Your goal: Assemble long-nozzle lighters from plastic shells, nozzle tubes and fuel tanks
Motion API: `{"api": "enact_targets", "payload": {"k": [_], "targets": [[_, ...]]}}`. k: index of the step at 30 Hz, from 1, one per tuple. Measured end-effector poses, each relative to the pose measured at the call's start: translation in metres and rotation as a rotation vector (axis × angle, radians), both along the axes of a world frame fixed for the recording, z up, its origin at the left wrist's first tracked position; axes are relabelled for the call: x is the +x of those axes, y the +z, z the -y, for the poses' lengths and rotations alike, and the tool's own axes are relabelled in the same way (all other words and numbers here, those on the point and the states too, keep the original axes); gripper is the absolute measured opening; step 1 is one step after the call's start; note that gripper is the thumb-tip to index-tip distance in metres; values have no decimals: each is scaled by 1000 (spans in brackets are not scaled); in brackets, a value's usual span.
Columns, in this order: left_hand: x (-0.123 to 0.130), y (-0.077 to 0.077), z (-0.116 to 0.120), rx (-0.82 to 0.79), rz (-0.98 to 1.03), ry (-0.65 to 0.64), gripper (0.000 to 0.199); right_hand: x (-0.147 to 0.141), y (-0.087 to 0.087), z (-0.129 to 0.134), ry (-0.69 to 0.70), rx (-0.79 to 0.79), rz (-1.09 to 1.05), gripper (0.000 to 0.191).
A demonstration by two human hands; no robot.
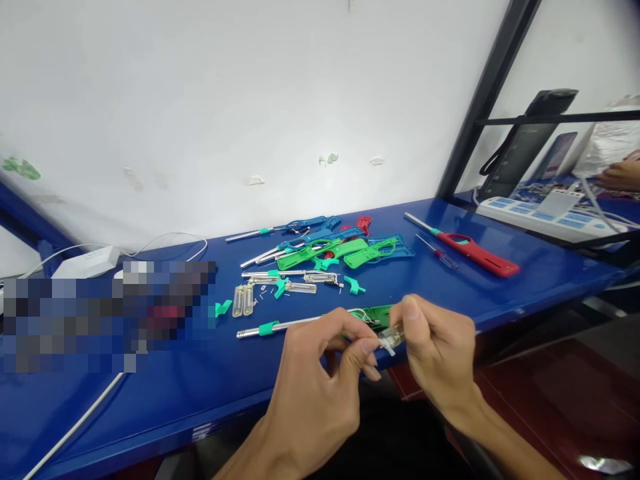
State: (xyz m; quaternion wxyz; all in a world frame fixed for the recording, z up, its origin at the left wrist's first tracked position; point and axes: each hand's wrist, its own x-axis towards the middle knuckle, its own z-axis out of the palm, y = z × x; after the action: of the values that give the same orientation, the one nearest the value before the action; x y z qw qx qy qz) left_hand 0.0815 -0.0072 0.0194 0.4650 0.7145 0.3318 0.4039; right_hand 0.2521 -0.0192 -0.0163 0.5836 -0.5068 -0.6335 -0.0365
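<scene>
My right hand (437,347) is closed around a small clear plastic tank (393,337) with a pale tip. The thumb and index finger of my left hand (325,380) pinch together at the tank's end; what they hold there is too small to make out. Just behind my hands lies a lighter's metal tube (295,325) with a teal collar and a green shell half (383,315). Farther back are several clear tanks (243,300), teal triggers (355,286), green shells (315,253), blue shells (325,230) and tiny pins.
On the blue table (200,387), a red lighter (475,252) lies at the right beside a screwdriver (440,253). A power strip (545,220) is behind a black frame (480,107). At the right edge another person's hand (620,175) shows. White cables cross the left side.
</scene>
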Motion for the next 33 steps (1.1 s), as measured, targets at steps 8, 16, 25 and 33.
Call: {"api": "enact_targets", "payload": {"k": [8, 16, 25, 33], "targets": [[3, -1, 6, 4, 32, 8, 19, 2, -1, 0, -31, 40, 40, 49], [3, -10, 3, 189, -66, 60, 20, 1, -4, -5, -18, 45, 57, 48], [-3, 3, -11, -45, -23, 21, 21, 9, -1, -8, -41, -25, 31, 48], [-21, -11, -42, 682, -405, 186, 23, 53, -3, -18, -100, -211, 21, 44]]}}
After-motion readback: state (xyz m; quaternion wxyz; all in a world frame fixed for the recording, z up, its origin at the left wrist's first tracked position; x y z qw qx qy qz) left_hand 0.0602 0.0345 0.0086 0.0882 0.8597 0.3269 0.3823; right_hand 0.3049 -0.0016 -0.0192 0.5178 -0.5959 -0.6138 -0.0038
